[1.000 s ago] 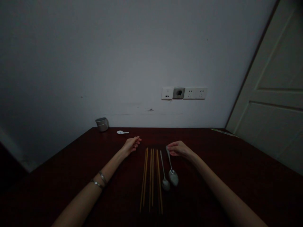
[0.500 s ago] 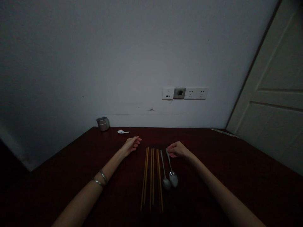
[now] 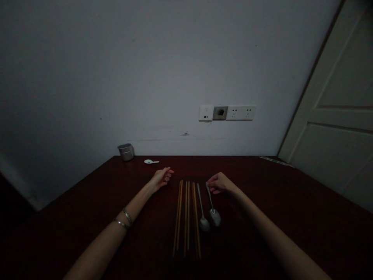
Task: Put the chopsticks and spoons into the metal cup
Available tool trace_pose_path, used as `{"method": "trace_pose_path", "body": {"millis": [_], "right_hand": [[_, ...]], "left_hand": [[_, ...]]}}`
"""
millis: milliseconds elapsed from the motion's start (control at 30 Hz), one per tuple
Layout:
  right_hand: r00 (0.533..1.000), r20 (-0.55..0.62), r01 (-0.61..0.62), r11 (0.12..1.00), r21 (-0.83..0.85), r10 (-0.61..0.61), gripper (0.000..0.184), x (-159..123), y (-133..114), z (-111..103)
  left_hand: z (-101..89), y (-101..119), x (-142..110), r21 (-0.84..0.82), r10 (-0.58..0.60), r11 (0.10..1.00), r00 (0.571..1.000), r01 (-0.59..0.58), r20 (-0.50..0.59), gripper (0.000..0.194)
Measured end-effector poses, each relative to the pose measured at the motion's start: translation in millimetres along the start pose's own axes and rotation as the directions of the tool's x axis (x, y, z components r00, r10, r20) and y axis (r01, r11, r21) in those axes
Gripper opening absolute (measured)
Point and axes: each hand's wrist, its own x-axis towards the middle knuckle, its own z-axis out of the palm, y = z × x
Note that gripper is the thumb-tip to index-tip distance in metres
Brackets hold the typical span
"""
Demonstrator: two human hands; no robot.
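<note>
My right hand [image 3: 220, 182] pinches the top end of the handle of a large metal spoon [image 3: 215, 217], whose bowl points toward me. Just left of it lies a second, slimmer metal spoon [image 3: 204, 224], parallel and apart. Further left, several wooden chopsticks [image 3: 186, 217] lie lengthwise in pairs. My left hand [image 3: 161, 178] rests on the table left of the chopsticks' far ends, its fingers loosely curled with the index finger stretched out and nothing in it. Two bracelets [image 3: 124, 218] sit on the left forearm.
At the back left of the dark red table [image 3: 96, 194] stands a metal cup [image 3: 126, 152]. A white soup spoon [image 3: 151, 161] lies beside it. The wall with sockets [image 3: 240, 112] rises behind the table, and a panelled door [image 3: 335, 128] is on the right.
The large spoon has shifted slightly to the right with my right hand on its handle. My left hand, the chopsticks and the slim spoon stay in place.
</note>
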Motion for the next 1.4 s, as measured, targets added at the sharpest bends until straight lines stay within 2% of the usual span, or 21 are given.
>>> {"method": "trace_pose_path", "body": {"millis": [167, 367, 567, 867, 1067, 1167, 1233, 1300, 1333, 1400], "right_hand": [[1.0, 0.027, -0.007, 1.0, 0.008, 0.006, 0.013, -3, -2, 0], [0.998, 0.064, -0.018, 0.999, -0.052, 0.021, 0.009, 1, 2, -1], [0.999, 0.032, -0.024, 0.994, -0.103, 0.028, 0.011, 1, 0, 3], [0.999, -0.032, 0.028, 0.974, -0.223, -0.036, 0.014, 2, 3, 4], [0.999, -0.017, 0.023, 0.969, -0.246, -0.029, 0.013, 4, 4, 5], [0.995, -0.062, 0.061, 0.957, -0.283, -0.082, 0.012, 6, 6, 0], [0.962, -0.187, 0.117, 0.919, -0.376, -0.198, 0.02, 7, 10, -9], [0.876, -0.341, 0.129, 0.847, -0.515, -0.341, 0.027, 10, 19, -21], [0.833, -0.392, 0.116, 0.816, -0.567, -0.39, 0.029, 12, 24, -27], [0.791, -0.419, 0.125, 0.788, -0.603, -0.446, 0.031, 18, 37, -39]], "left_hand": [[-0.6, -1, 1, 0.021, -0.007, 1.0, 1.0, 0.007, -0.004, 0.038], [-1.3, -3, 2, 0.009, 0.002, 1.0, 1.0, -0.002, 0.01, 0.039], [-1.6, -3, 3, 0.006, 0.006, 1.0, 1.0, -0.006, 0.018, 0.039], [0.2, -1, 0, -0.002, -0.006, 1.0, 1.0, 0.006, 0.014, 0.038], [-0.5, -1, 0, -0.003, -0.01, 1.0, 1.0, 0.01, 0.006, 0.036], [-1.3, -2, 1, -0.006, -0.002, 1.0, 1.0, 0.002, 0.014, 0.035], [-0.5, -3, 0, -0.004, 0.002, 1.0, 1.0, -0.002, 0.02, 0.034], [1.1, -3, -2, 0.003, 0.004, 1.0, 1.0, -0.004, 0.021, 0.032], [1.8, -2, -3, 0.007, 0.004, 1.0, 1.0, -0.004, 0.021, 0.032], [1.6, 3, -6, 0.0, 0.012, 1.0, 1.0, -0.012, 0.012, 0.032]]}}
